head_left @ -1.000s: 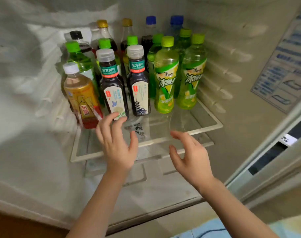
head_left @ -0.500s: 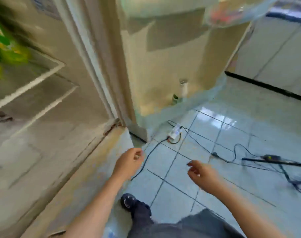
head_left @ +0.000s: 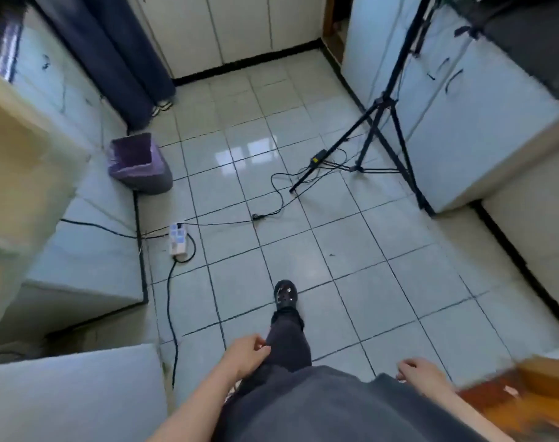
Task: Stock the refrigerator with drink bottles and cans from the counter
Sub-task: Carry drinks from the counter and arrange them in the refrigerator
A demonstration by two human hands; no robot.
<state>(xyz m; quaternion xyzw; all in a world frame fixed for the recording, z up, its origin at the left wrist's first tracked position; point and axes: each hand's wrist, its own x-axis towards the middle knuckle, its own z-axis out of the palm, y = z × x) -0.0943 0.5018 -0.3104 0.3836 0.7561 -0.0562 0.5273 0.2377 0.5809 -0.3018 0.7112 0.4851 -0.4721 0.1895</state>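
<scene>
Both hands are hanging empty by the hips. The left hand (head_left: 246, 354) is curling loosely round nothing and the right hand (head_left: 421, 373) is lying just as relaxed, probably kept free for the next load. A shoe (head_left: 285, 293) is pointing ahead over the floor (head_left: 383, 282), right of a power strip (head_left: 178, 239). Farther off, a tripod (head_left: 383, 116) is standing by the dark counter (head_left: 533, 43). No bottles or cans are showing.
</scene>
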